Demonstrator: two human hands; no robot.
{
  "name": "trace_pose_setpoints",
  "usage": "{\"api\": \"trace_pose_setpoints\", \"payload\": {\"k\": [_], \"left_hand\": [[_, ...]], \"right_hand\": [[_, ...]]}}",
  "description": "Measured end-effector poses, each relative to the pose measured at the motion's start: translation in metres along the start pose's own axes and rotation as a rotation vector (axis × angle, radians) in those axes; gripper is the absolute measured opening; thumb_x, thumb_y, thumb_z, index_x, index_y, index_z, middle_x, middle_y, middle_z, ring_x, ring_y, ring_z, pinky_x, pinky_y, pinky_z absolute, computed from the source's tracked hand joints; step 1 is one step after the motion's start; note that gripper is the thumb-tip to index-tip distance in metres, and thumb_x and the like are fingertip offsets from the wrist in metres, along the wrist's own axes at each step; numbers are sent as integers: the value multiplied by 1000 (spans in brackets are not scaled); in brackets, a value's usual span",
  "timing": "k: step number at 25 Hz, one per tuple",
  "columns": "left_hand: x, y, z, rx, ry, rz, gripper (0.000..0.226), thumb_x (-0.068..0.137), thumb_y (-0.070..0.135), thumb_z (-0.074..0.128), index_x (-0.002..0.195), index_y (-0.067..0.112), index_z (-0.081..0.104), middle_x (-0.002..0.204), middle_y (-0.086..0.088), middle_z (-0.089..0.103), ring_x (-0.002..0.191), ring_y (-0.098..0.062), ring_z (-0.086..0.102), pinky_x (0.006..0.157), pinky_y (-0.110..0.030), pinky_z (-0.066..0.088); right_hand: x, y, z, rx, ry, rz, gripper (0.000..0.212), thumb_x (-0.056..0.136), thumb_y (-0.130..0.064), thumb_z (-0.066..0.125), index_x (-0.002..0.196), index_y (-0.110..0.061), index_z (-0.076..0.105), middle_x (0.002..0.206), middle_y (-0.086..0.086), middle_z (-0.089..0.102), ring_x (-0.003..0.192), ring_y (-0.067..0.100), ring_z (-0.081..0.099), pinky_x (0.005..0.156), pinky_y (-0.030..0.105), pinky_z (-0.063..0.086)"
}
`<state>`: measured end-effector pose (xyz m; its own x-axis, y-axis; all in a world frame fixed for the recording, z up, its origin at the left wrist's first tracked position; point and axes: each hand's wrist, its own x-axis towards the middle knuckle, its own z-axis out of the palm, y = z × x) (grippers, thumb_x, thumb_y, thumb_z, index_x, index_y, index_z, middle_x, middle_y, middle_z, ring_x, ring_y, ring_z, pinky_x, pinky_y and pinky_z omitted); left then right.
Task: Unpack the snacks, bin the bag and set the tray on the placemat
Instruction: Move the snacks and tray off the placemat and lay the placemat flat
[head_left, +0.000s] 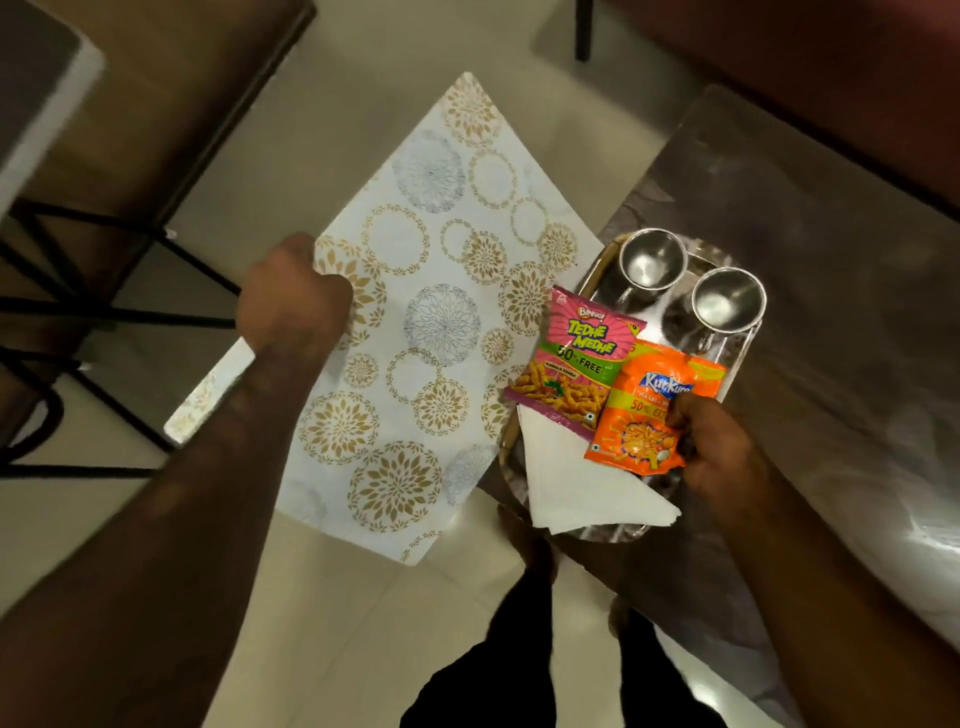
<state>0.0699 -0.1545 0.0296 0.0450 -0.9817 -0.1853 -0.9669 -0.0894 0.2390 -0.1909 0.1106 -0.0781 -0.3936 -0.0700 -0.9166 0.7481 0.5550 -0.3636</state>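
Observation:
My left hand (293, 296) is closed on the left edge of a white placemat (431, 332) printed with gold and grey flower circles; the placemat hangs over the floor. My right hand (711, 447) grips the near right rim of a steel tray (595, 273), its thumb pressing an orange snack packet (644, 415). A pink snack packet (576, 358), a folded white napkin (582, 483) and two steel cups (649, 260) (727, 301) also lie on the tray. No bag is in view.
A grey marbled table (805, 234) runs along the right, its edge beneath the tray. Black metal furniture legs (104, 312) stand at the left on the pale tiled floor (363, 623). My legs (519, 675) show at the bottom.

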Motion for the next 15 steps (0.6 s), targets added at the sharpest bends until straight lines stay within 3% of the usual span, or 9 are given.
{"api": "trace_pose_setpoints", "payload": {"k": [3,7,10,12,14,15], "left_hand": [[-4,-5,-21,-29,40,-7,26,75,11,48,97,14,61,87,-6,61,79,-31,53,70,-36,42],[-13,-12,-48,-52,45,65,18,72,9,48,86,14,57,82,-6,62,76,-34,57,66,-35,42],[-21,-15,-69,-48,71,80,21,72,9,49,89,14,60,83,-5,62,77,-33,57,66,-36,44],[-25,-17,-86,-55,79,81,19,74,8,49,89,14,59,82,-4,60,77,-32,54,66,-36,40],[-32,-16,-103,-78,75,103,17,73,8,49,86,16,58,82,-3,60,77,-30,54,66,-35,40],[-34,-14,-111,-90,70,117,17,73,9,49,84,17,58,82,-4,62,77,-30,54,67,-35,41]], "right_hand": [[0,2,-4,-21,36,-21,28,95,3,37,76,-10,54,40,-2,61,32,13,61,33,19,50],[-1,4,-8,-61,77,-60,24,95,0,43,76,-12,53,42,-1,60,28,11,56,30,17,44],[-8,0,-13,-156,99,-82,19,97,3,46,83,-8,55,40,1,60,27,10,56,28,16,41],[-19,-6,-17,-242,140,-152,14,94,1,54,85,-9,60,62,16,66,37,17,62,36,24,51],[-34,-17,-20,-361,247,-396,13,81,-6,66,86,-17,70,87,16,74,63,26,70,58,43,63],[-43,-28,-18,-409,263,-479,24,75,-10,69,95,-21,74,97,14,76,77,30,73,71,49,65]]}}
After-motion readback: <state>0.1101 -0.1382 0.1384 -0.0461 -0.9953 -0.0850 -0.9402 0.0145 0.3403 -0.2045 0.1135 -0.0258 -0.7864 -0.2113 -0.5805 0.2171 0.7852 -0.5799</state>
